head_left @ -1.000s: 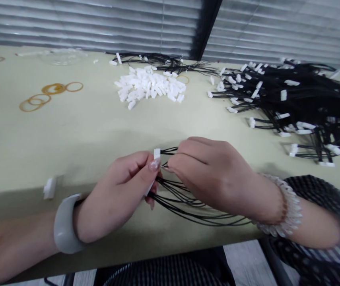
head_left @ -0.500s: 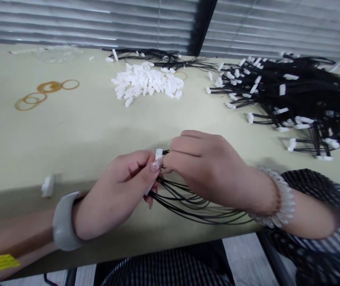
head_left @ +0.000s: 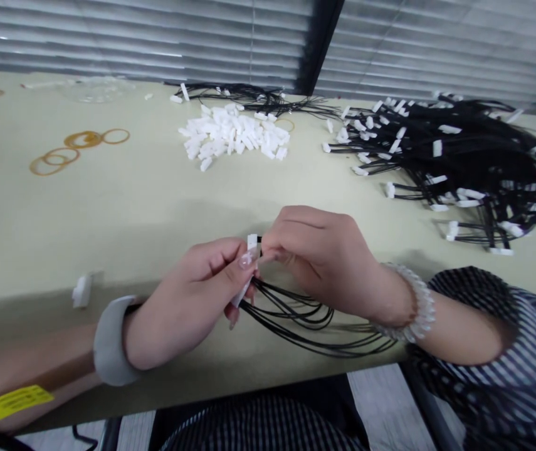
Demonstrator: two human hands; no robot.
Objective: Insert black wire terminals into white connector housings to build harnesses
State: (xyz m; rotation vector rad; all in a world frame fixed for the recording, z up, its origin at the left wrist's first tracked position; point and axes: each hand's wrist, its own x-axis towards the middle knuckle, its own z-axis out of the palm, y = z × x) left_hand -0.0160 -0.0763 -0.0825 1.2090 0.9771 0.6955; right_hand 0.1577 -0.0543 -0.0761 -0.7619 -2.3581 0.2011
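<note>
Left hand (head_left: 187, 307) pinches white plug (head_left: 251, 243), upright. Right hand (head_left: 324, 257) pinches black wires (head_left: 305, 319) just right of plug, touching.

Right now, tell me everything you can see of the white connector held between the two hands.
The white connector is a small, slim block that looks like moulded plastic. It stands nearly upright, leaning slightly, just above the near edge of the table. The left hand pinches it between thumb and fingers; the right hand meets it from the other side. Thin black wires loop away below it. Its lower part is hidden by the thumb.
</note>
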